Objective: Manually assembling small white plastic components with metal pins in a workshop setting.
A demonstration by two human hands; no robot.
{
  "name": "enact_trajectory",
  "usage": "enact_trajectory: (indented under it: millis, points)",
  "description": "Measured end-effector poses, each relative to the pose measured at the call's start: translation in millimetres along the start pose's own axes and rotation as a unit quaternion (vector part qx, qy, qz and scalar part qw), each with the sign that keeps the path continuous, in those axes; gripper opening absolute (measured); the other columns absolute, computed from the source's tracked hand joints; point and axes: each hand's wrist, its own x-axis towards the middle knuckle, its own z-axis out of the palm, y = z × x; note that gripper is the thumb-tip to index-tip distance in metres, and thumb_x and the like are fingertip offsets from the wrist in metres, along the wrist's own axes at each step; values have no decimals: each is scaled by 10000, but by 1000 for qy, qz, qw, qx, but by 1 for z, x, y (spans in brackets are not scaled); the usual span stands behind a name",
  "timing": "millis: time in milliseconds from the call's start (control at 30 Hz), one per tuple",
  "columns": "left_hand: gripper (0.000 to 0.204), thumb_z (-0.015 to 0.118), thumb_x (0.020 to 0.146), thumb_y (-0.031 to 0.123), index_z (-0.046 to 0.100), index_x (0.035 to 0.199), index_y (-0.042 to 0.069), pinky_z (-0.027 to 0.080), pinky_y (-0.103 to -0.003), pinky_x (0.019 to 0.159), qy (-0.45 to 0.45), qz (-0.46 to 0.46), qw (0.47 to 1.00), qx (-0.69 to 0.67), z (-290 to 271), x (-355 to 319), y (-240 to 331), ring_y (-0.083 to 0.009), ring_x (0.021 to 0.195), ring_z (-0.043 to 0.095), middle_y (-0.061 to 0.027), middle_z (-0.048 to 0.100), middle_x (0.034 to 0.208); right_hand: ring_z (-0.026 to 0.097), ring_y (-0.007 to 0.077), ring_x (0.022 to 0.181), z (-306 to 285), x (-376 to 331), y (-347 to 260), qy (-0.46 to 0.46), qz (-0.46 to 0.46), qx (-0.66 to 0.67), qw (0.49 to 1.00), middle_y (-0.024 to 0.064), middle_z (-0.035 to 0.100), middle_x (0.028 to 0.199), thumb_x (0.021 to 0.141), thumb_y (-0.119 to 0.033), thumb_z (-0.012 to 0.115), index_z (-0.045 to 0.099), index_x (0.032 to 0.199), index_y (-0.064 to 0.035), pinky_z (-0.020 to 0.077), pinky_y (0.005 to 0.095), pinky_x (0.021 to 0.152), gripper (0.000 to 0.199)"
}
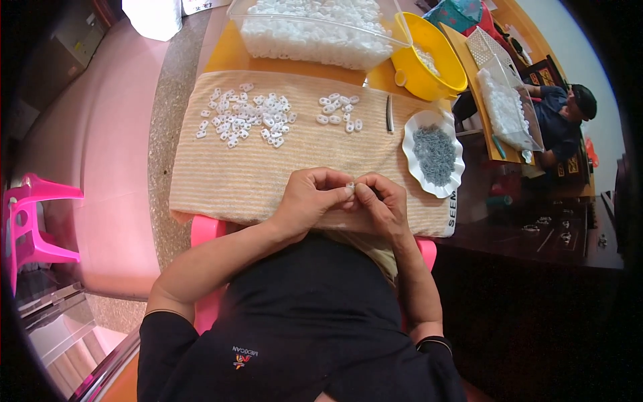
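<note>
Fingertips of left hand [313, 197] and right hand [379, 204] pinch one tiny white plastic piece [349, 184], seemingly light, stiff, best gripped by its edges.

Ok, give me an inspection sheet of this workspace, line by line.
Surface: striped beige towel over a yellow table.
Job's things: both hands pinch one small white piece; large pile of white pieces, smaller pile.
Clutter: tweezers, white dish of grey parts, clear bin, yellow bowl.
Fingers: left hand, right hand, closed on the piece.
Cables: nothing seen.
Surroundings: pink stool; another person seated.
</note>
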Motion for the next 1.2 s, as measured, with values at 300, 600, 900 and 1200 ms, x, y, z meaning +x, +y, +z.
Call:
enact_trajectory:
  millis: [300,600,900,1200]
  points:
    - [184,649,851,15,624,1021,-52,558,-255,746,2,-27,999,-30,0,-1,2,-145,806,655,-100,666,922,594,81,710,1,-2,-2,19,-4,11,1000,35,641,788,922,-86,572,620,932,29,488,215,652,125]
    - [179,656,847,19,623,1010,-48,552,-254,743,7,-34,999,-28,1,-2,3,-145,803,653,-98,663,917,570,65,701,4,-3,-6,18,-6,-16,1000,11,627,786,943,-121,568,606,914,13,462,196,656,142]
    - [185,664,842,24,625,1006,-53,542,-245,717,9,-6,1000,-12,0,-3,1,-137,788,645,-97,665,898,566,65,722,9,-3,-4,20,-18,-40,999,14,622,773,946,-142,552,597,896,10,463,212,662,166]
    - [184,668,842,30,630,1004,-47,539,-249,727,11,-12,999,-31,2,-3,5,-133,789,639,-92,667,896,582,81,735,5,-1,-9,48,14,-40,998,38,645,787,891,-131,577,619,901,31,483,237,663,168]
